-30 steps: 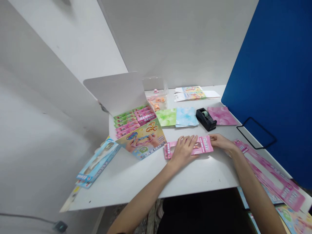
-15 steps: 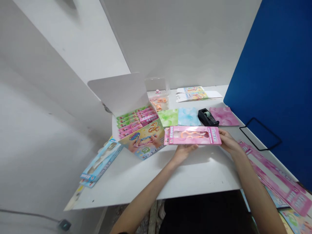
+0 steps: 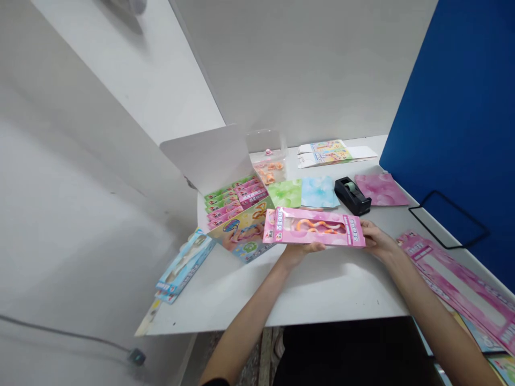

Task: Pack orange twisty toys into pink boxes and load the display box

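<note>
Surface: white tabletop (image 3: 322, 289), white walls behind, blue partition panel (image 3: 462, 107) at right. Your left hand (image 3: 298, 251) gripped the long pink windowed cardboard packet (image 3: 314, 227) from beneath; your right hand (image 3: 378, 241) clamped its right end. The packet was held level above the tabletop, beside the open display carton (image 3: 237, 214).

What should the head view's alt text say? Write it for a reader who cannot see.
A left hand and a right hand hold a pink windowed box above a white table. An open display carton of similar packs stands to its left; a black tape dispenser sits beyond it.
</note>
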The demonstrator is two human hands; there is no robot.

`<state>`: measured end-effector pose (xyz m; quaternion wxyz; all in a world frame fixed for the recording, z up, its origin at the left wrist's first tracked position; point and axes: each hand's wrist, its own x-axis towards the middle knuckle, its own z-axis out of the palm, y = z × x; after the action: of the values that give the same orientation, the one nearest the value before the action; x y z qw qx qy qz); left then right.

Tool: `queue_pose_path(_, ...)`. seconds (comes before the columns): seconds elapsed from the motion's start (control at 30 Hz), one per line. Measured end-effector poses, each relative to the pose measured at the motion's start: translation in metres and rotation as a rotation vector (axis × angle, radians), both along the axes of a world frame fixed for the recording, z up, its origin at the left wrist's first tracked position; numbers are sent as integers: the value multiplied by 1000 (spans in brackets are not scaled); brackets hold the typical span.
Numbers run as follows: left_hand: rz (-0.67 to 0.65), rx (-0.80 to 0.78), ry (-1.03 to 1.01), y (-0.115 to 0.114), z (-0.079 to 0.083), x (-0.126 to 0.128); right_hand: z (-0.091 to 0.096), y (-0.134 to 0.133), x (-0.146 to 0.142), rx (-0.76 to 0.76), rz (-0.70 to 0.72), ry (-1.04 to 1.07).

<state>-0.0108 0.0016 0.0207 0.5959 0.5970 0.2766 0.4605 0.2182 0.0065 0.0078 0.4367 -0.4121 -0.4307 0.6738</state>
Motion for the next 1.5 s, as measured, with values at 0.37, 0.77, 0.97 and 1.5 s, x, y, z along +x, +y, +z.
queue_pose_path(0.37,24,157,69,1,3,10,2,-4,-4,50,-61,-10)
queue_pose_path(0.77,-40,46,10,-3,5,9,-13,0,-3,101,45,78)
queue_pose_path(0.97,-27,70,5,-7,12,7,-22,2,3,137,48,91)
queue_pose_path(1.5,213,-23,-217,-2,-2,15,-1,-4,10,262,-46,-33)
